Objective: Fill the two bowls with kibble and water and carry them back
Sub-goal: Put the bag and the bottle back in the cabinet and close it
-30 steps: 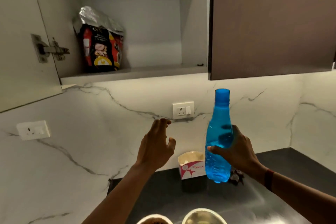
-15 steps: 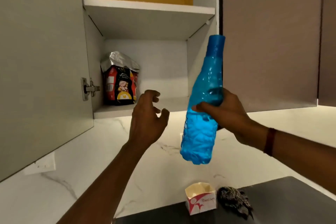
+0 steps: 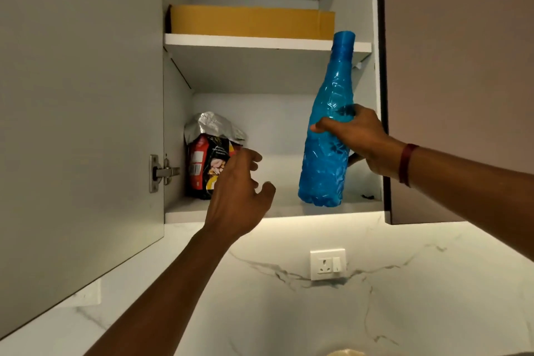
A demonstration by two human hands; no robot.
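Nearest, at the bottom edge, a pale curved rim (image 3: 345,352) just shows, too little of it to name. Above it both arms reach up into the open wall cupboard. The left hand (image 3: 239,196) is empty, fingers loosely spread, just in front of the kibble bag (image 3: 208,159). I cannot tell whether it touches the bag. The right hand (image 3: 364,141) is wrapped tight round the middle of the blue bottle (image 3: 323,170), which stands nearly upright, its neck leaning a little right and its base at the front of the lower shelf (image 3: 289,205). The bag stands far left on that shelf, foil top crumpled, and the bottle is to its right with a gap between them. The left hand looks better placed for the bag. Farthest, a cardboard box (image 3: 251,22) lies on the upper shelf.
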